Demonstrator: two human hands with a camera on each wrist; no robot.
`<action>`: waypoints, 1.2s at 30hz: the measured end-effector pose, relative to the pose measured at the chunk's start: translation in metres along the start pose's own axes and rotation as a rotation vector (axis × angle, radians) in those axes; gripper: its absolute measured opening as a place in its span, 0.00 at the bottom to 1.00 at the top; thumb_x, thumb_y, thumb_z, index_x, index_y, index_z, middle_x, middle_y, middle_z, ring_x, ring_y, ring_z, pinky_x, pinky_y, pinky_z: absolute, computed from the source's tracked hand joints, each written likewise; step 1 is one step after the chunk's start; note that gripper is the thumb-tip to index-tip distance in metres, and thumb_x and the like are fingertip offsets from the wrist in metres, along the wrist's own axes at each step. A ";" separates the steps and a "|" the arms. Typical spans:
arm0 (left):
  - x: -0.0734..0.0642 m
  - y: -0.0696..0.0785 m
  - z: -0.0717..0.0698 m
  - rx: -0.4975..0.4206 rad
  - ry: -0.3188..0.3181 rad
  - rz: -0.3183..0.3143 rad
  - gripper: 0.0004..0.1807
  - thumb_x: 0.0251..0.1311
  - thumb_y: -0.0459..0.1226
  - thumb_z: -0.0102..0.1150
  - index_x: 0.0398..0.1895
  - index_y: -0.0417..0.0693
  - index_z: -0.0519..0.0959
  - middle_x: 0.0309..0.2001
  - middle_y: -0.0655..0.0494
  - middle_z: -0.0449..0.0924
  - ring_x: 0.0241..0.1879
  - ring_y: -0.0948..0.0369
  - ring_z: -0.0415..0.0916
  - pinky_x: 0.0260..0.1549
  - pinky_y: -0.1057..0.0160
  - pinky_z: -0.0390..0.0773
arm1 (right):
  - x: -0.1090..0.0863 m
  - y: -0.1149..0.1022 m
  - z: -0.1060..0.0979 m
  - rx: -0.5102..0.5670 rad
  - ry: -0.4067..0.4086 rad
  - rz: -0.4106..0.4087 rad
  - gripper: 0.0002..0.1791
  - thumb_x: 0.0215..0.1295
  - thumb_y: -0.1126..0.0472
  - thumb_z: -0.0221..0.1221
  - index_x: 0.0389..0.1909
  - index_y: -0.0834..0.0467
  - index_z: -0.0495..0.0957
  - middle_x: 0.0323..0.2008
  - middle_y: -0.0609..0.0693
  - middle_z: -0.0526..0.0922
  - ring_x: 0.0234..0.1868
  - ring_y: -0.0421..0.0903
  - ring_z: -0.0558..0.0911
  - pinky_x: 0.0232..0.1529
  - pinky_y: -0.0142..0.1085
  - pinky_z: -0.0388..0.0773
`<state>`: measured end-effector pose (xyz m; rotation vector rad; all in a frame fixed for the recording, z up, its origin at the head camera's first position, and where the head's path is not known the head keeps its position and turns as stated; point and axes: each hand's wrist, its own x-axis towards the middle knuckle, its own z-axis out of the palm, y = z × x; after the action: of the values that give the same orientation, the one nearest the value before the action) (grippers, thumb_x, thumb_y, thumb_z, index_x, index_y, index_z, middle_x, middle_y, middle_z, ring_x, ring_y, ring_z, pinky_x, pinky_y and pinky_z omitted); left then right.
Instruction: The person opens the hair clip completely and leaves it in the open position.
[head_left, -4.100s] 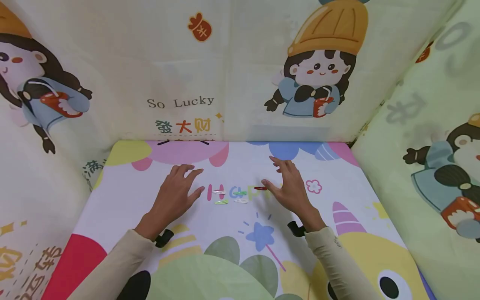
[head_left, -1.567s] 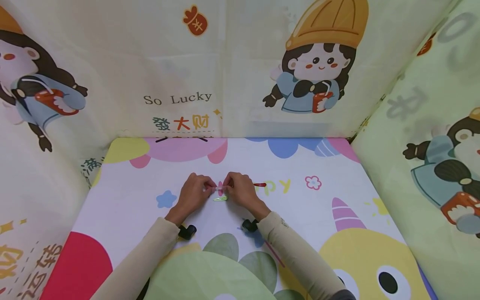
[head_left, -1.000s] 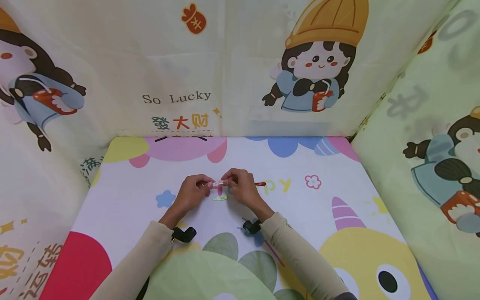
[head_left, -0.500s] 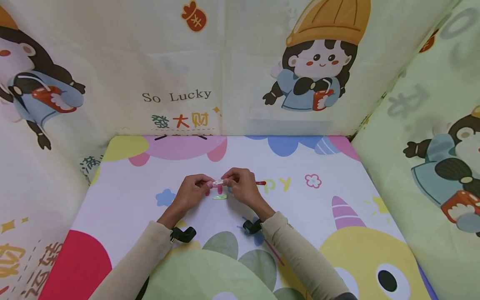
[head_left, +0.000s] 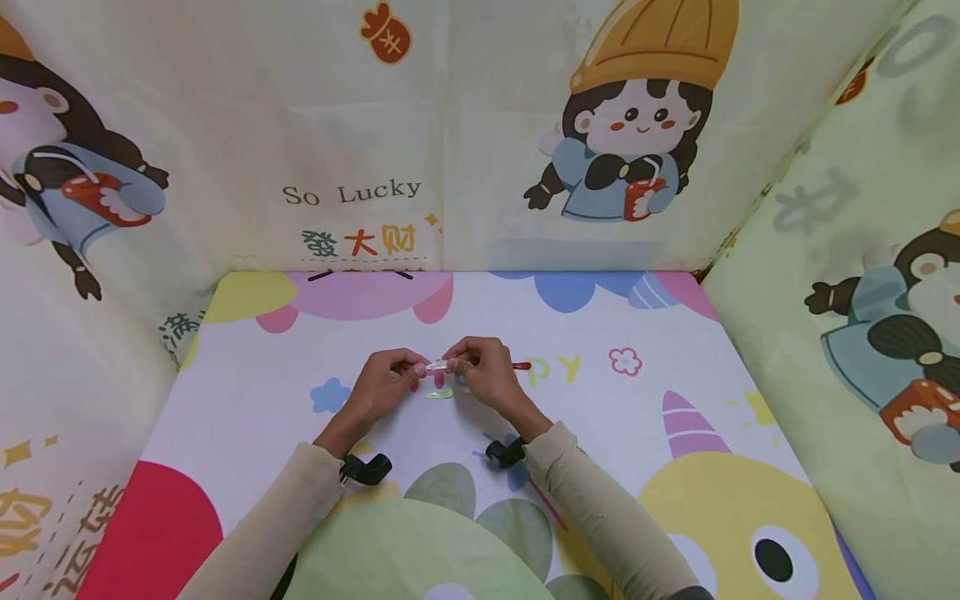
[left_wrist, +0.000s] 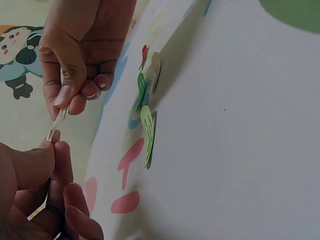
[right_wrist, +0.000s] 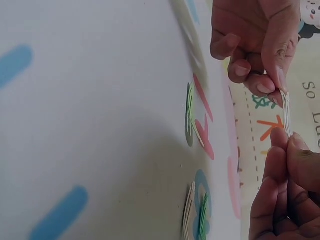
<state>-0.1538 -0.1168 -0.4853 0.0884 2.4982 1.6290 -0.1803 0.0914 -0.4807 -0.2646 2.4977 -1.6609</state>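
A white snap hair clip [head_left: 437, 366] is held up between both hands, over the printed letters. My left hand [head_left: 381, 387] pinches one end between thumb and fingers. The other end is pinched by my right hand [head_left: 486, 377]. In the left wrist view the clip [left_wrist: 57, 122] spans the short gap between the fingertips. Below, a light green hair clip [head_left: 439, 394] lies on the tabletop. The left wrist view also shows a darker green clip [left_wrist: 140, 90], a second white clip [left_wrist: 156, 70] and a red clip [left_wrist: 144, 54]; my right hand partly hides these in the head view.
The table cover [head_left: 285, 400] is white with coloured cartoon prints. Behind it rises a cream printed cloth wall [head_left: 480, 150], with more cloth at both sides. A black wrist camera [head_left: 366, 469] sits on the left wrist, another [head_left: 505, 453] on the right.
Both hands were apart with fingers spread; they came together and lifted the white hair clip from the back left of the group. Over the last second the hands have stayed nearly still.
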 end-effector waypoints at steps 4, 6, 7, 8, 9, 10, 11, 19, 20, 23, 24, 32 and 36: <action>0.000 0.000 0.000 0.009 -0.002 0.008 0.09 0.74 0.35 0.63 0.50 0.42 0.88 0.35 0.40 0.85 0.38 0.55 0.76 0.46 0.59 0.72 | 0.000 0.000 -0.001 0.023 -0.009 0.015 0.05 0.69 0.70 0.67 0.39 0.59 0.90 0.32 0.53 0.91 0.30 0.44 0.81 0.31 0.29 0.76; 0.000 0.000 0.000 0.013 -0.003 0.013 0.09 0.74 0.35 0.63 0.50 0.42 0.88 0.35 0.41 0.85 0.37 0.55 0.76 0.45 0.59 0.72 | 0.000 0.001 -0.001 0.028 -0.008 0.017 0.05 0.69 0.70 0.67 0.38 0.59 0.90 0.31 0.54 0.91 0.29 0.43 0.81 0.31 0.30 0.75; 0.000 0.000 0.001 0.012 -0.002 0.016 0.09 0.74 0.35 0.63 0.50 0.42 0.88 0.35 0.41 0.85 0.37 0.55 0.76 0.45 0.59 0.72 | 0.000 0.001 -0.001 0.029 -0.007 0.017 0.04 0.69 0.70 0.67 0.38 0.59 0.90 0.31 0.54 0.91 0.29 0.43 0.81 0.31 0.29 0.75; 0.000 0.000 0.001 0.011 -0.002 0.019 0.09 0.74 0.35 0.63 0.49 0.42 0.88 0.34 0.41 0.85 0.37 0.55 0.76 0.45 0.59 0.72 | 0.001 0.002 -0.001 0.033 -0.007 0.015 0.04 0.69 0.70 0.68 0.38 0.60 0.90 0.31 0.54 0.91 0.29 0.43 0.81 0.31 0.29 0.75; 0.000 0.000 0.001 0.011 -0.003 0.021 0.09 0.74 0.35 0.63 0.49 0.43 0.88 0.34 0.41 0.85 0.37 0.55 0.76 0.45 0.59 0.72 | 0.001 0.002 -0.001 0.037 -0.007 0.014 0.04 0.69 0.70 0.68 0.38 0.60 0.90 0.31 0.55 0.91 0.29 0.42 0.82 0.31 0.29 0.75; 0.000 0.000 0.001 0.010 -0.003 0.022 0.09 0.74 0.35 0.63 0.49 0.43 0.88 0.35 0.41 0.85 0.38 0.55 0.76 0.46 0.58 0.72 | 0.001 0.002 -0.001 0.047 -0.010 0.014 0.04 0.69 0.70 0.68 0.38 0.60 0.90 0.31 0.55 0.91 0.29 0.42 0.82 0.31 0.29 0.76; 0.000 0.000 0.001 0.009 -0.003 0.024 0.09 0.74 0.35 0.63 0.49 0.43 0.88 0.35 0.41 0.85 0.38 0.55 0.76 0.46 0.58 0.72 | 0.001 0.002 -0.001 0.057 -0.015 0.015 0.04 0.69 0.70 0.67 0.39 0.60 0.90 0.32 0.55 0.91 0.29 0.42 0.82 0.32 0.28 0.76; 0.000 -0.004 -0.001 0.034 0.022 0.035 0.09 0.74 0.36 0.64 0.49 0.43 0.89 0.35 0.43 0.87 0.38 0.56 0.77 0.46 0.60 0.74 | 0.000 0.001 0.000 0.050 -0.026 0.043 0.04 0.71 0.68 0.67 0.41 0.58 0.90 0.33 0.53 0.91 0.30 0.43 0.79 0.32 0.29 0.75; 0.000 -0.004 -0.001 0.035 0.027 0.034 0.09 0.74 0.36 0.64 0.49 0.44 0.89 0.34 0.43 0.87 0.37 0.56 0.77 0.44 0.60 0.73 | 0.000 0.001 0.000 0.047 -0.025 0.048 0.05 0.71 0.68 0.67 0.41 0.58 0.90 0.33 0.53 0.91 0.30 0.43 0.79 0.32 0.30 0.75; 0.000 -0.003 -0.001 0.041 0.050 0.043 0.08 0.72 0.36 0.65 0.49 0.45 0.90 0.33 0.42 0.88 0.35 0.55 0.76 0.38 0.63 0.72 | -0.001 0.002 0.001 0.045 -0.026 0.074 0.04 0.72 0.66 0.67 0.42 0.56 0.89 0.33 0.52 0.90 0.31 0.44 0.79 0.31 0.31 0.75; 0.001 -0.003 0.000 0.056 0.064 0.054 0.08 0.72 0.36 0.66 0.48 0.47 0.90 0.32 0.44 0.88 0.35 0.55 0.76 0.37 0.64 0.72 | -0.001 0.003 0.001 0.049 -0.027 0.081 0.04 0.72 0.66 0.67 0.42 0.56 0.89 0.33 0.52 0.90 0.31 0.44 0.79 0.31 0.31 0.75; 0.002 -0.005 0.004 0.317 0.213 0.207 0.09 0.61 0.35 0.76 0.43 0.52 0.91 0.33 0.56 0.90 0.37 0.57 0.73 0.39 0.58 0.69 | 0.000 0.003 0.002 0.082 -0.060 0.089 0.03 0.72 0.65 0.66 0.43 0.57 0.87 0.31 0.55 0.89 0.28 0.43 0.76 0.26 0.31 0.69; 0.001 -0.005 0.004 0.392 0.239 0.271 0.08 0.60 0.36 0.78 0.41 0.50 0.90 0.33 0.55 0.90 0.37 0.55 0.74 0.39 0.57 0.72 | 0.001 0.003 0.003 0.047 -0.087 0.085 0.04 0.73 0.64 0.66 0.44 0.55 0.87 0.34 0.55 0.90 0.30 0.43 0.77 0.28 0.32 0.70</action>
<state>-0.1542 -0.1151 -0.4912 0.3068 3.0785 1.2683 -0.1809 0.0898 -0.4844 -0.2179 2.3701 -1.6369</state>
